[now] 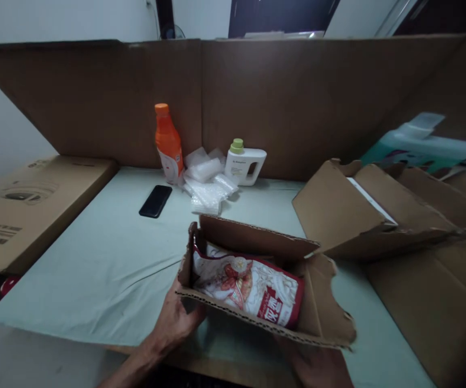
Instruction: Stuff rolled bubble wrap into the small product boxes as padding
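Observation:
Near the table's front edge, an open cardboard box (pixel 330 302) is tilted toward me. Inside it lies a white pouch (pixel 249 288) with a dark red border and printed pictures; its far end lies in shadow. My left hand (pixel 178 318) grips the box's left end, thumb along the near side and fingers partly behind the cardboard. Under the right part of the near side is my right hand (pixel 317 361), blurred and dim, supporting the box with its fingers hidden.
Behind stand an orange bottle (pixel 169 145), bubble wrap (pixel 208 186) and a white jug (pixel 243 164). A black phone (pixel 155 201) lies left of them. More cardboard boxes (pixel 346 215) and a teal jug (pixel 423 145) crowd the right; a flat carton (pixel 34 199) sits left. A cardboard wall (pixel 277 102) closes the back.

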Motion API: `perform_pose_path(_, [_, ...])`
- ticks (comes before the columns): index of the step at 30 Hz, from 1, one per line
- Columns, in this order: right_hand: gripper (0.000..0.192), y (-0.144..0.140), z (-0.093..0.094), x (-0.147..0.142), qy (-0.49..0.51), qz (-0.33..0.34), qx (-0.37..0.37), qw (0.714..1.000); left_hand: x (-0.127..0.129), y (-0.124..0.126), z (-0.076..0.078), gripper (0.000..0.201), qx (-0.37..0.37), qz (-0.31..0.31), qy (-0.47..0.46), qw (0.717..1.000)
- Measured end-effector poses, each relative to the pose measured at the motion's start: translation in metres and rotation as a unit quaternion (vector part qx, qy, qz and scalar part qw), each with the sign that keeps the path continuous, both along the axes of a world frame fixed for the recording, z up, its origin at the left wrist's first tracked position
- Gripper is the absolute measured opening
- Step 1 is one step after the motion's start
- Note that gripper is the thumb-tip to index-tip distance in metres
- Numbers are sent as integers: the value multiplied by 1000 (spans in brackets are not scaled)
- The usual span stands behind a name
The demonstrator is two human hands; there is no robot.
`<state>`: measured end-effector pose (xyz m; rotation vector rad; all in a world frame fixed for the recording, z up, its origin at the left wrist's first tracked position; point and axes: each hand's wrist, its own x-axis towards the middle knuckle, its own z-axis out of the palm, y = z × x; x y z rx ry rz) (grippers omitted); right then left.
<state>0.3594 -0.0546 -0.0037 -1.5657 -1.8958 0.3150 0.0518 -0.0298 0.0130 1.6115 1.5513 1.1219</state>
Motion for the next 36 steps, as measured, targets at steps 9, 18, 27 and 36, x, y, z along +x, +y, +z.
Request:
perform_pose_path(9, [51,127,49,-72,132,184,-83,970,-72,55,1,49,-25,166,-70,983])
perform_pose_path(18, [38,286,54,-94,12,220,-24,975,-67,46,-43,46,-56,198,-36,978])
perform_pose_path(27, [30,359,68,-117,77,239,-12,968,-52,43,-43,39,-46,244,-7,969])
perform_pose_path(36, [35,277,98,-42,156,109,54,980,-58,47,-36,49,-48,195,-39,979])
